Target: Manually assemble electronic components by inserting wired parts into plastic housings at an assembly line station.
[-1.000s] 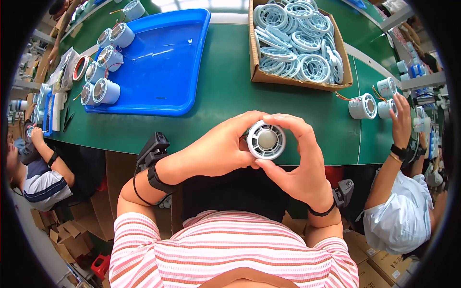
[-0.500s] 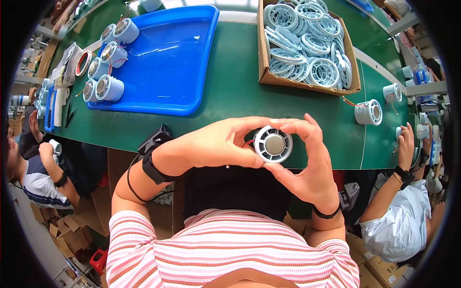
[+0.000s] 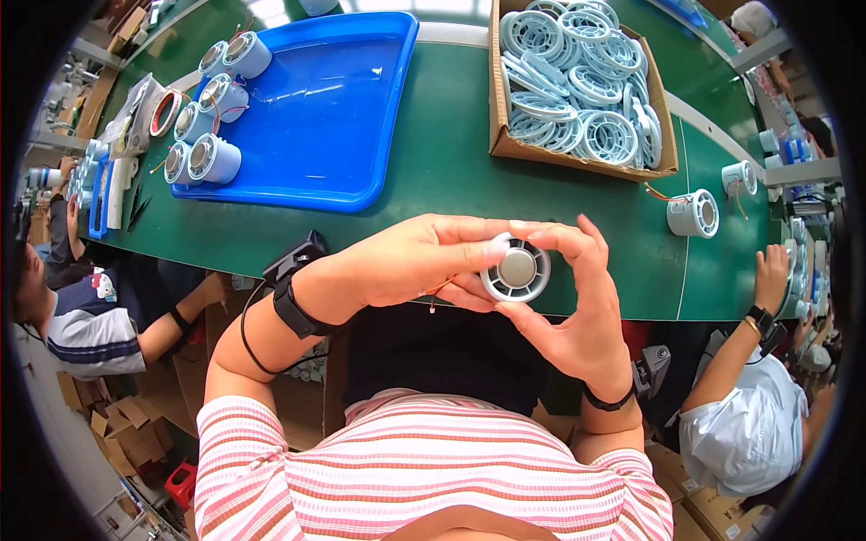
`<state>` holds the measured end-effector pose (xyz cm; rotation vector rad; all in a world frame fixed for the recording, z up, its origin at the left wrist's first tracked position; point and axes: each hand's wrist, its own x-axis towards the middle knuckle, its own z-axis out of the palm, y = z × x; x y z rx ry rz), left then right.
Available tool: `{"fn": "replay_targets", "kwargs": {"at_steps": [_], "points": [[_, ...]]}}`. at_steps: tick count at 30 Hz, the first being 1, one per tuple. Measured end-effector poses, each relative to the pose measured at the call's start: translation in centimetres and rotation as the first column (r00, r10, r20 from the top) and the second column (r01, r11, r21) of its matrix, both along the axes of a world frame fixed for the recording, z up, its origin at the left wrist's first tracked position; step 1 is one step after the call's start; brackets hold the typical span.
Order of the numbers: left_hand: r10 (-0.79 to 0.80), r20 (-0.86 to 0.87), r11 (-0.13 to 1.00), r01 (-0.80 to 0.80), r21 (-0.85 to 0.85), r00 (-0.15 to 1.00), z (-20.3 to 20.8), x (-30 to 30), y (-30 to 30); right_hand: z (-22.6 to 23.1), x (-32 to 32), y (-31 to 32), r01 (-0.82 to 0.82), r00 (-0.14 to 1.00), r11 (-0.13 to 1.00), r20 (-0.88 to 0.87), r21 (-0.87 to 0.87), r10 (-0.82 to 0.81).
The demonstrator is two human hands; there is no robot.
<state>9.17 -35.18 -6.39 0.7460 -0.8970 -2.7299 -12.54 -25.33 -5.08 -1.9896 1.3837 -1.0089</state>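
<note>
Held up over the table's near edge is a round pale motor housing (image 3: pixel 518 269) with a silver metal disc in its spoked face. My left hand (image 3: pixel 433 257) grips it from the left, thumb lying on the upper left of the rim. From the other side my right hand (image 3: pixel 577 293) spans the housing, with fingers at its top and thumb at its lower edge. A thin wire with a small white connector (image 3: pixel 432 309) hangs below my left hand. The rear of the housing is hidden.
A blue tray (image 3: pixel 316 194) at the left bears several similar housings (image 3: pixel 215 158) with wires. Far right of centre, a cardboard box (image 3: pixel 577 160) is full of pale plastic rings (image 3: pixel 609 135). Two more housings (image 3: pixel 693 215) stand at the right. Co-workers sit on both sides.
My left thumb has shifted up from the rim's lower left to its upper left. The wire now dangles below my left hand. Co-workers' arms on both sides have moved.
</note>
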Motion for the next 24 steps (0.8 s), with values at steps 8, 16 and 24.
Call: {"fn": "replay_targets", "kwargs": {"at_steps": [8,16,24], "points": [[0.02,0.078,0.988,-0.008,-0.153,0.997,1.0,0.0,0.4,-0.1,0.2,-0.2,-0.004,1.0,0.999,-0.003,-0.035,0.003],[0.422,0.222,0.348,0.07,-0.935,0.879,2.8,1.7,1.4,-0.3,0.7,0.7,0.122,0.891,0.956,-0.395,-0.265,-0.224],[0.979,0.186,0.012,0.888,-0.46,0.083,4.2,16.5,-5.0,-2.6,-8.9,-1.3,0.419,0.498,0.73,-0.536,-0.54,-0.682]]}}
